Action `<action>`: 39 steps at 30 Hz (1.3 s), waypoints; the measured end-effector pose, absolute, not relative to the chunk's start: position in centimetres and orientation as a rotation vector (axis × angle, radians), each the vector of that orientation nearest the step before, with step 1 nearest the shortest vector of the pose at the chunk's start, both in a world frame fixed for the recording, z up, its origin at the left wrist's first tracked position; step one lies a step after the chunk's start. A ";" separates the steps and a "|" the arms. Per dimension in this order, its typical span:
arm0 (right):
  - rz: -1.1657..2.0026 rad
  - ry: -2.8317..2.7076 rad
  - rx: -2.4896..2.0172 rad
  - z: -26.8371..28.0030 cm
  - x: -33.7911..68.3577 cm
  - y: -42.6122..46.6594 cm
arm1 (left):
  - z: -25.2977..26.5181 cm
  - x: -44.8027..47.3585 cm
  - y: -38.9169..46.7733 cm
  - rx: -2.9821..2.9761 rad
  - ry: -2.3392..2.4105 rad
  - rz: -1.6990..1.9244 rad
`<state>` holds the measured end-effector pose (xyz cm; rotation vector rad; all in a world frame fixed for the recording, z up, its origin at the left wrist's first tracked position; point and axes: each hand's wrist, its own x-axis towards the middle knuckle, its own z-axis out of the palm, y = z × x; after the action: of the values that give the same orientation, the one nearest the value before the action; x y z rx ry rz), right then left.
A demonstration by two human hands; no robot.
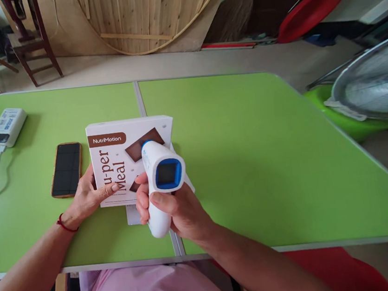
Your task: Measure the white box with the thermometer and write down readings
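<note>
The left hand (86,191) closes on the left side of a white rectangular cardboard box with brown "NutriMotion" lettering (120,161), thumb across its printed face, above a green-topped table with metal edging (252,167). The right hand (186,214) wraps the handle of a white plastic handheld thermometer with a blue-framed screen (164,177), in front of the box's right part; a black-screened smartphone in a brown-edged case (66,170) lies left of the box.

Phone (66,170) on table (244,158), left of box (122,165); power bank (11,124) farther left, behind
</note>
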<state>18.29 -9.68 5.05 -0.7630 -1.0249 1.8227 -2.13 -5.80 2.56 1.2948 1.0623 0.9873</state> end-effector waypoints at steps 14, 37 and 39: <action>1.818 -0.993 -0.768 5.4 17.9 -9.5 | 2.5 -2.1 -5.8 1.282 1.020 0.987; 1.796 -1.021 -0.788 5.0 18.4 -9.5 | 2.6 -2.2 -5.7 1.279 1.019 0.976; 1.792 -1.022 -0.803 5.0 18.4 -9.5 | 2.4 -2.2 -5.7 1.281 1.014 0.965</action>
<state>18.40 -9.54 4.96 -0.8030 -1.0218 1.7918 -2.22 -5.73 2.44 1.2810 1.0138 0.9648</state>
